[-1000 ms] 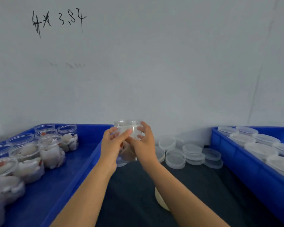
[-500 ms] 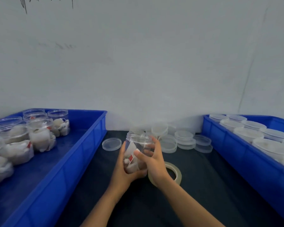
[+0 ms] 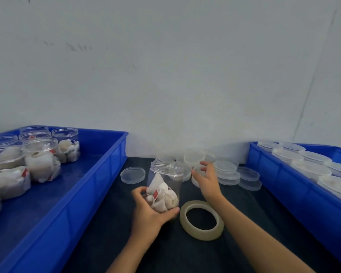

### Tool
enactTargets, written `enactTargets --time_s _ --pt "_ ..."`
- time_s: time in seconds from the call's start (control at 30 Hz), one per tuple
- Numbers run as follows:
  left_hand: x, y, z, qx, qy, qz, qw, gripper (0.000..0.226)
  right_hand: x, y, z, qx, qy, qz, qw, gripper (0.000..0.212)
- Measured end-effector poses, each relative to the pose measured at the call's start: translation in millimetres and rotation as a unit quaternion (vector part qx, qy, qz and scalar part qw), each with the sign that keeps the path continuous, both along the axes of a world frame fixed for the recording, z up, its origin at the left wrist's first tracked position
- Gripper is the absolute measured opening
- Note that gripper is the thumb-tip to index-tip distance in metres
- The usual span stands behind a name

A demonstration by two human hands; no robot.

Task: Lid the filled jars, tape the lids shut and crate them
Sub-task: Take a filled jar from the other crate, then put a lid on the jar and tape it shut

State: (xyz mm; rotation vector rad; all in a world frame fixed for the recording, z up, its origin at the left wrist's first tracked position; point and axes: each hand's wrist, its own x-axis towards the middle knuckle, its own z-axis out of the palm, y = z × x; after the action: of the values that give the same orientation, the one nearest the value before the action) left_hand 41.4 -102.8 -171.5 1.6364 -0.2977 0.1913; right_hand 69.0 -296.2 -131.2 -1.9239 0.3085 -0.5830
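Left hand (image 3: 150,211) grips lower body of clear open jar (image 3: 164,186), thumb and fingers wrapped round it, jar upright on dark mat (image 3: 114,223). Right hand (image 3: 207,180) just right of jar rim, fingers curled on translucent lid (image 3: 197,171) among lid stacks (image 3: 225,171) behind. Tape roll (image 3: 202,219) flat just right of gripping hand. Loose lid (image 3: 132,174) behind-left. Blue crates either side: left crate (image 3: 98,184) with unlidded filled jars (image 3: 41,158), right crate (image 3: 283,182) with lidded jars (image 3: 311,168). Held jar: white sachets, red tag.

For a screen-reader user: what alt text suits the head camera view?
A left hand grips an open, filled jar on a dark table while the right hand reaches into a pile of clear lids. A tape roll lies beside the jar, between two blue crates.
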Motion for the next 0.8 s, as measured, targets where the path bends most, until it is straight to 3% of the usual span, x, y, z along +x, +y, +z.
enactTargets --time_s 0.13,0.3,0.6,0.73,0.8 --pt "0.3 0.9 -0.8 -0.011 -0.002 -0.014 1.000 0.086 31.4 -22.8 -5.2 -0.226 0.119 -0.096 0.962 0.062" --pt "1.4 1.8 -1.9 -0.020 -0.017 -0.031 0.999 0.084 52.4 -32.8 -7.1 -0.354 0.195 -0.074 0.912 0.073" --pt "0.5 -0.1 -1.9 -0.012 -0.044 -0.041 0.998 0.087 50.8 -31.1 -7.9 -0.381 0.223 -0.084 0.893 0.061" --pt "-0.2 -0.7 -1.1 -0.009 -0.048 -0.039 0.998 0.088 38.1 -23.4 -0.7 -0.368 0.119 -0.104 0.916 0.064" --pt "-1.4 -0.7 0.1 -0.007 -0.050 -0.040 0.998 0.087 24.8 -15.3 9.3 -0.288 0.046 -0.079 0.953 0.066"
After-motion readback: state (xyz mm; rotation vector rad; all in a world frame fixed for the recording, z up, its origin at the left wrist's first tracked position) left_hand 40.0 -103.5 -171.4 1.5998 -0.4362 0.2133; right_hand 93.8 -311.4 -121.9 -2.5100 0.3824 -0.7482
